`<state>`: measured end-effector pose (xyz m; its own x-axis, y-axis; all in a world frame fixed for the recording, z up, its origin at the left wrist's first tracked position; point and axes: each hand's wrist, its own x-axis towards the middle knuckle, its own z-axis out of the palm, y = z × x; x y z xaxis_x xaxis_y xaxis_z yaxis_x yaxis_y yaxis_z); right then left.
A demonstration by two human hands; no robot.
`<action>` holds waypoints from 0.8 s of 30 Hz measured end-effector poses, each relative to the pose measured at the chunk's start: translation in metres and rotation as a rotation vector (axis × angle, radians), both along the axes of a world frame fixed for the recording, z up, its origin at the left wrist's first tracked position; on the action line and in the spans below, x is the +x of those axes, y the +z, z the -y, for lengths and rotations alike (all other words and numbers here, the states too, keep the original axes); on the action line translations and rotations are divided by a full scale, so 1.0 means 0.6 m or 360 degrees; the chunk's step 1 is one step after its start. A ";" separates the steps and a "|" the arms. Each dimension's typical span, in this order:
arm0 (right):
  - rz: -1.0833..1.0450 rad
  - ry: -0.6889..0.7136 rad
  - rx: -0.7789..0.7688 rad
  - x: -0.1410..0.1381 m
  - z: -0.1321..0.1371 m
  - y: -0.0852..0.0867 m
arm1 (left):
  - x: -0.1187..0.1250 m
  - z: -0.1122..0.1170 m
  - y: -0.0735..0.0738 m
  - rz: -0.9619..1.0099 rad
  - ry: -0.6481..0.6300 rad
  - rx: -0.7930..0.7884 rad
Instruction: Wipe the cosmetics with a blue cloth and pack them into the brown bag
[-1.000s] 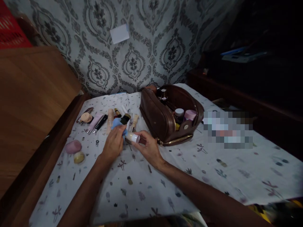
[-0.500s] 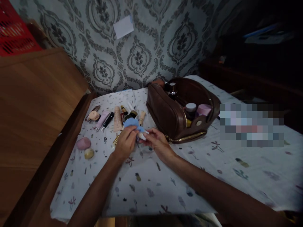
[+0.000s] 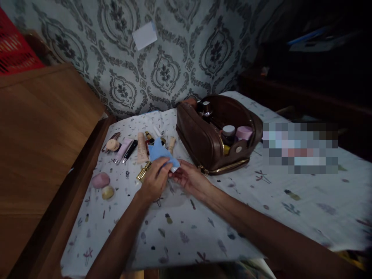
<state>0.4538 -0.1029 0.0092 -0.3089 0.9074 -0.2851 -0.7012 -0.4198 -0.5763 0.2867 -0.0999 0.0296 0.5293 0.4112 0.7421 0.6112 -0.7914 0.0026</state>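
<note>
Two hands are engaged: the left hand (image 3: 156, 177) closes a soft blue cloth (image 3: 158, 148) over a small white container (image 3: 174, 169), whose exposed end the right hand (image 3: 192, 179) pinches, near the open brown leather bag (image 3: 197, 137). Wiping of this piece appears unfinished. Slim gold tubes (image 3: 143, 172) and a beige squeeze tube (image 3: 142, 148) lie nearby; whether wiped, I cannot tell.

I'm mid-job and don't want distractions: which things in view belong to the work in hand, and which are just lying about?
In use:
- blue cloth, in the left hand
- small white-ended item, mostly hidden, at the right hand

Apparently just lying about:
- open brown toiletry bag
- peach tube
- black tube
- red basket
</note>
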 end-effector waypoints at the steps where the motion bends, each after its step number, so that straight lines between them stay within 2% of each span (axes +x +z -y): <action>1: -0.0028 0.0036 -0.0013 0.000 0.000 0.002 | -0.001 -0.001 -0.002 -0.0032 -0.0001 -0.0018; 4: -0.0092 0.0178 -0.0083 0.001 0.000 0.006 | -0.018 -0.016 -0.003 0.0107 0.0160 -0.0132; 7: -0.0178 0.0268 -0.0143 0.001 0.003 0.009 | -0.034 -0.031 0.002 0.0513 0.0372 -0.0296; 9: -0.0271 0.0251 -0.0114 0.000 0.005 0.009 | -0.029 -0.033 0.001 0.0860 0.0422 -0.0522; 12: -0.0299 0.0205 -0.0014 -0.002 0.007 0.008 | -0.006 -0.027 -0.011 0.1173 0.0240 -0.0967; 15: -0.0174 0.0171 0.0056 -0.003 0.003 0.004 | 0.014 -0.019 -0.028 0.1085 0.0055 -0.1261; 17: -0.0088 0.0166 0.0085 -0.005 0.002 0.002 | 0.018 -0.016 -0.035 0.1033 0.0013 -0.1367; 19: 0.0012 0.0186 0.0120 -0.007 0.004 0.001 | 0.016 -0.015 -0.036 0.1116 -0.0013 -0.1438; 22: 0.0217 0.0200 0.0216 -0.009 0.011 0.001 | 0.013 -0.008 -0.030 0.1234 -0.0031 -0.1640; 24: 0.0365 0.0212 0.0294 -0.007 0.014 0.004 | 0.012 0.000 -0.023 0.1218 0.0029 -0.1770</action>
<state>0.4493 -0.1115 0.0117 -0.3749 0.9063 -0.1952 -0.4901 -0.3725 -0.7880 0.2941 -0.1000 0.0156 0.1240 0.9853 0.1179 0.1779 -0.1390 0.9742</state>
